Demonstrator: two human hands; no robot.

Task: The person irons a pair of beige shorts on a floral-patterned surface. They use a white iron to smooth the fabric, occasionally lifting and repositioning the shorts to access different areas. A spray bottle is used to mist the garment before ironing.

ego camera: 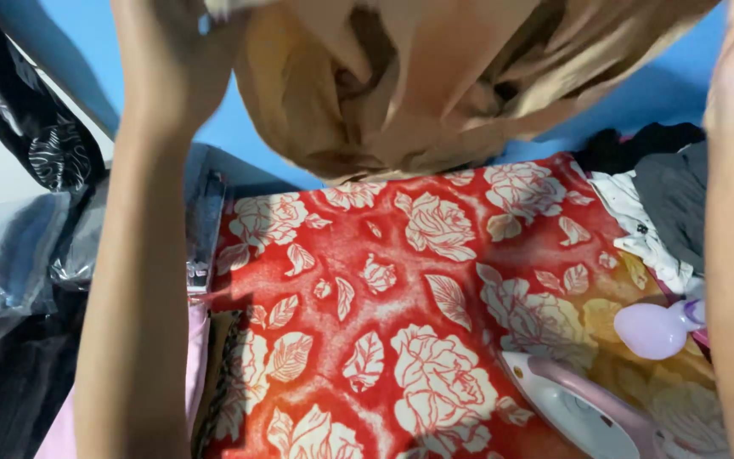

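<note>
Hands lifted at twelve o'clock — your left hand (182,34) grips the tan garment (435,85); right grip's hidden. You're holding it above the rose blanket (401,314) — iron (584,408) at five.

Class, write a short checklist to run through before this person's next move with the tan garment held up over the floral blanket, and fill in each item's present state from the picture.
1. Tan garment lifted off the red floral blanket: ok.
2. Left hand's grip on the garment: cannot tell, hand is out of frame; only the forearm shows.
3. Right hand's grip: cannot tell, also out of frame above.
4. Iron out from under the garment: ok, it lies at the blanket's lower right.
5. Iron off or on: cannot tell.
6. Lilac spray bottle clear of the blanket's middle: ok, beside the right arm.
</note>
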